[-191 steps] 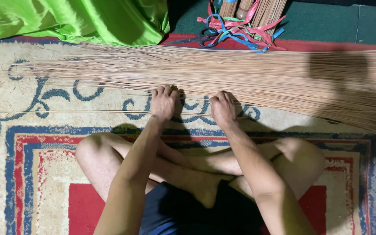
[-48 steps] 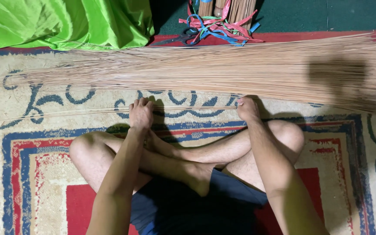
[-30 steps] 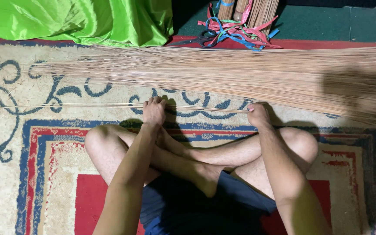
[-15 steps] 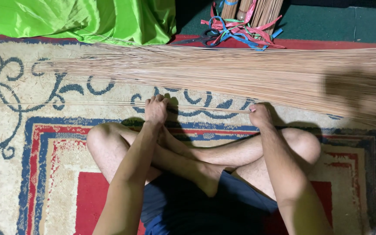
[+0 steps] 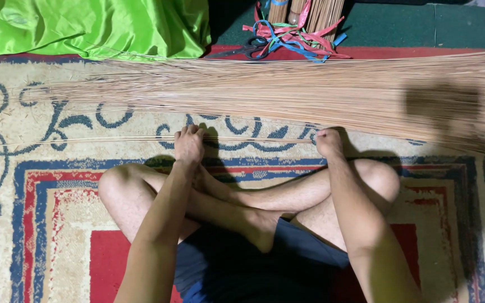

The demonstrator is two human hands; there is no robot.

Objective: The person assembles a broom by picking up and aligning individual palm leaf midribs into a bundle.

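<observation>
We are sitting cross-legged on the rug (image 5: 57,224), knees spread, both arms reaching forward.

Nearest the knees, we are holding a thin bunch of sticks (image 5: 85,139). It lies just on the near side of the main pile (image 5: 287,92), parallel to it and apart from it along most of its length.

- Left hand (image 5: 189,145): curled closed over the bunch near its middle, fingers wrapped down onto it.
- Right hand (image 5: 328,142): closed in a fist around the bunch's right end, close against the near edge of the pile.

Handling, as we judge it: the sticks are very light, thin and springy. Each one is stiff along its length but likely snaps if bent sharply. Loose sticks slide apart easily, so we are gripping at two points, middle and thick end, and keeping the bunch straight. The long free tips left of the left hand are unsupported and are resting on the rug.

Beyond the pile, scissors (image 5: 248,49) are lying beside a tangle of coloured ribbons (image 5: 293,33) and some upright bundles (image 5: 310,11). A green cloth (image 5: 85,28) is lying beyond the pile's left part.
</observation>
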